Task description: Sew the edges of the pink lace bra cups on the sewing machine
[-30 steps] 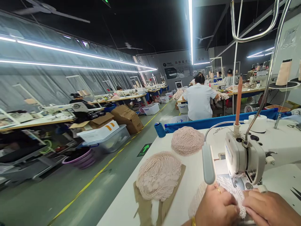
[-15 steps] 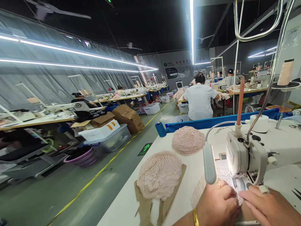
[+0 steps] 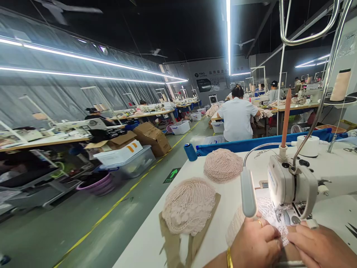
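A piece of pale pink lace (image 3: 267,209) lies under the needle area of a white sewing machine (image 3: 291,186). My left hand (image 3: 255,240) is closed on the lace's near edge, fingers curled, just left of the presser foot. On the right, my right hand (image 3: 319,243) presses its fingers together at the lace edge; their tips are partly hidden. A brown flat piece (image 3: 292,253) shows between both hands. Beside my left hand, more lace spreads over the white table. A rounded lace cup (image 3: 189,208) rests on brown paper (image 3: 170,238), and a stack of lace cups (image 3: 223,165) sits behind it.
A lamp (image 3: 249,193) hangs close above my left hand. A blue thread cone (image 3: 190,152) stands at the table's far left corner. Black snips (image 3: 351,230) lie at the right. Ahead, a person in white (image 3: 238,117) sits at another table. Boxes (image 3: 152,139) line the aisle.
My right fingers have shifted slightly right, away from the needle. More lace and brown material shows between my hands. The cups stay in place.
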Tool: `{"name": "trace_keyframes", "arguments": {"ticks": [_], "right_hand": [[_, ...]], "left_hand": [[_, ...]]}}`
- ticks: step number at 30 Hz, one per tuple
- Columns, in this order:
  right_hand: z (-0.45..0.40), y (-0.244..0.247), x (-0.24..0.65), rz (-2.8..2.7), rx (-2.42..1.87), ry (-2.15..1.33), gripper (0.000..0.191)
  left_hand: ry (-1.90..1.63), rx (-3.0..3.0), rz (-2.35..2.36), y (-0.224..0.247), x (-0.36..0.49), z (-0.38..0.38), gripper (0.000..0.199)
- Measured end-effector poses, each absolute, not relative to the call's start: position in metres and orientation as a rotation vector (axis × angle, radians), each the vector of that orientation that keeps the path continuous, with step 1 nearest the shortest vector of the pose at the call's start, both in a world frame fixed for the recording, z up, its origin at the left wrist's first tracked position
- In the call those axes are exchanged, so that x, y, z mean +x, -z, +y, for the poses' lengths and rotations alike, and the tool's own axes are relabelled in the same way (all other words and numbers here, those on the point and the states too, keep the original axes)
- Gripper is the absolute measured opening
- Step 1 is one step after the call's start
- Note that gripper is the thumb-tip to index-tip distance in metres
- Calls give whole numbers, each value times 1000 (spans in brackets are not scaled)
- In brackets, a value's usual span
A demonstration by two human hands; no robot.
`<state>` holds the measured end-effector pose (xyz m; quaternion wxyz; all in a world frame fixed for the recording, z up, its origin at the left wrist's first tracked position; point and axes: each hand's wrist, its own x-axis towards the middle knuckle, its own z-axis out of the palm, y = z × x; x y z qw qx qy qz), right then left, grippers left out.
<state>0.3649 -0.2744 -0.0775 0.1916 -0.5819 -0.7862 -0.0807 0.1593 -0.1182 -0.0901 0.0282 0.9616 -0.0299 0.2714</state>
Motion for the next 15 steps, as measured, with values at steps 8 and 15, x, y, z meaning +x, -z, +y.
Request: {"name": "trace_keyframes", "arguments": {"ticks": [8,15], "right_hand": [[-271,84,366,-2153,-1698,215,40],[-265,89,367,-2159,-1774,370,37]], "left_hand": [[-748,2878,11,72,161,-118,26],[-617,2913,137,59,162,-118,22]]}}
